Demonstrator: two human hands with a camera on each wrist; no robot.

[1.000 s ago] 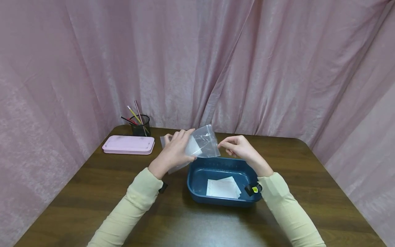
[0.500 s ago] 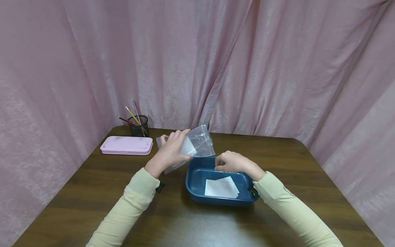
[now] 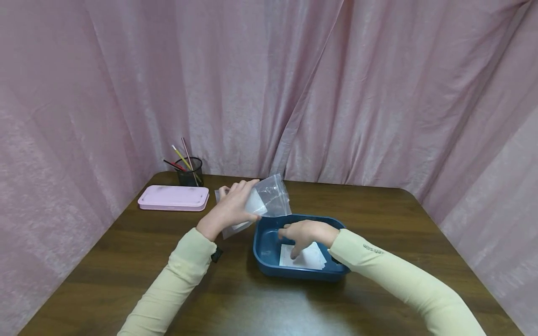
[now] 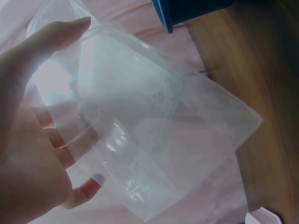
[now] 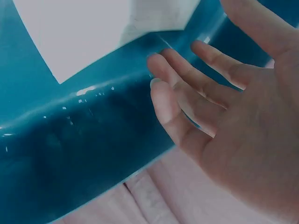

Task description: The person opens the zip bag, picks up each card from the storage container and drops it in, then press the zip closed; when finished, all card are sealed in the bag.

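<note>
My left hand (image 3: 231,207) holds a clear zip bag (image 3: 275,198) between thumb and fingers, its zip end tilted toward the right. Inside the bag lies a white, flat rectangular stack (image 4: 128,88), seen through the plastic in the left wrist view. My right hand (image 3: 308,234) hangs over the blue bin (image 3: 262,268), fingers spread and nothing between them. Below it several white paper sheets (image 3: 313,259) lie loosely stacked on the bin's floor. In the right wrist view the fingertips (image 5: 161,100) are apart from the paper's edge.
A pink pencil case (image 3: 173,198) lies at the table's left back. Behind it stands a black mesh cup (image 3: 191,172) with pencils. The wooden table (image 3: 201,303) ends at a pink curtain (image 3: 235,93).
My right hand has come down from beside the bag's mouth into the space over the bin, and its fingers have spread. The left hand still holds the bag, slightly shifted left.
</note>
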